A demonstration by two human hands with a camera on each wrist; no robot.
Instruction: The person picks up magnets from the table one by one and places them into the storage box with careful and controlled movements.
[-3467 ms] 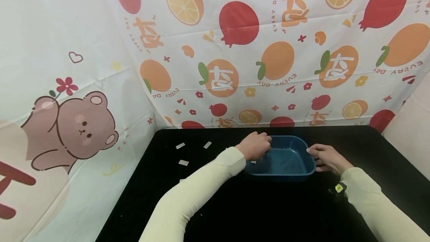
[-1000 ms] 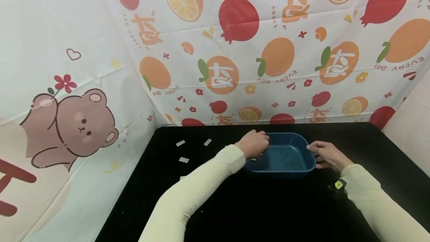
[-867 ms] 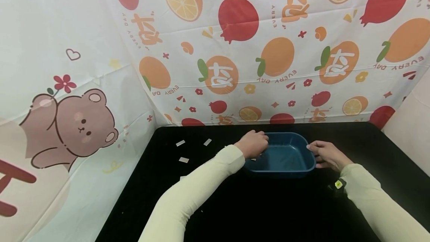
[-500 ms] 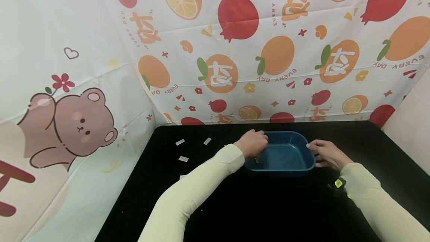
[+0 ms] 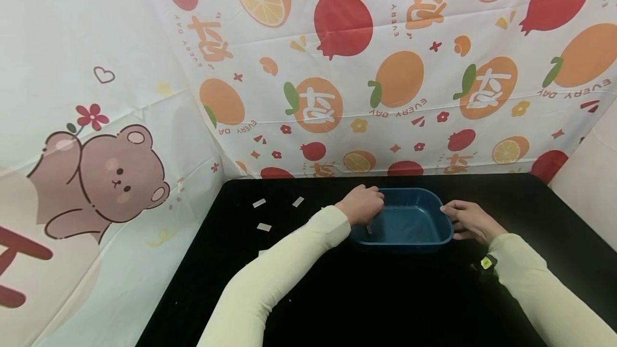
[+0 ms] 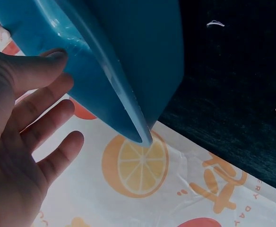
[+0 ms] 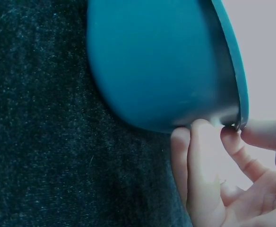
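Observation:
A shallow blue plastic basin [image 5: 409, 229] stands on the black table. My right hand [image 5: 472, 222] pinches its right rim between thumb and finger [image 7: 237, 146], with other fingers against the outer wall. My left hand [image 5: 360, 205] hovers over the basin's left end. In the left wrist view, its thumb [image 6: 38, 68] and fingers [image 6: 57, 156] are loosely bent, and I see nothing between them; the index finger is hidden. Just below that hand in the head view shows a small dark, pale-edged thing [image 5: 369, 229], too small to identify.
Several small pale rectangular pieces [image 5: 264, 227] lie scattered on the black table [image 5: 385, 304], left of the basin. A fruit-print curtain [image 5: 270, 84] hangs behind the table, and a bear-print sheet [image 5: 58, 90] covers the left side.
The camera view tilts slightly. Both hands and the basin stay almost where they were. The small thing below my left hand looks narrower and darker than before.

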